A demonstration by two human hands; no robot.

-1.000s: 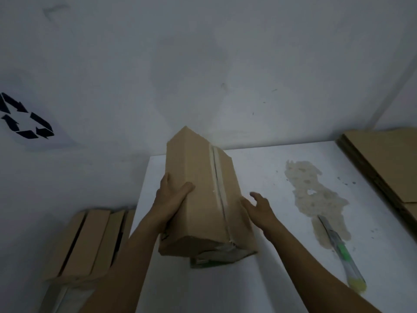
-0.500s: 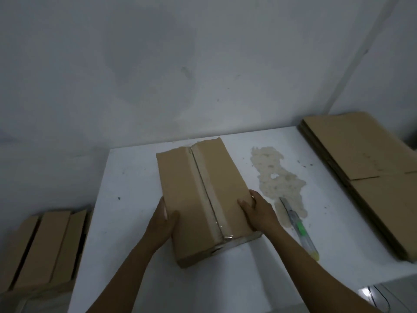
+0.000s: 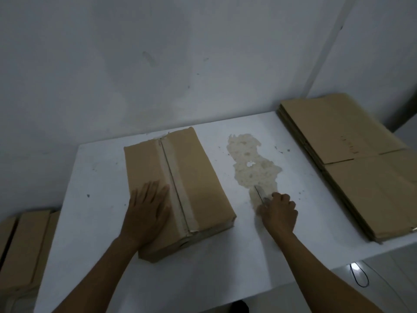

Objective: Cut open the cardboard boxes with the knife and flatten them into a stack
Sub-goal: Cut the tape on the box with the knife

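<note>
A white table point(image 3: 94, 222) (its top marred by a beige patch point(image 3: 252, 168)) stands against a grey wall point(image 3: 180, 64).

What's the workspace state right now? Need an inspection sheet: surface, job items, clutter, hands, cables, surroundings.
Surface: white table, worn beige patch in its top.
Job's things: taped cardboard box lies closed on the table; knife right of it, blade over the patch; flattened stack at the right edge.
Clutter: small dark specks near the patch.
Grippers: left hand flat on the box; right hand grips the knife.
Cables: thin dark loop below the table's right corner.
Surroundings: white wall; more boxes low at left.
</note>
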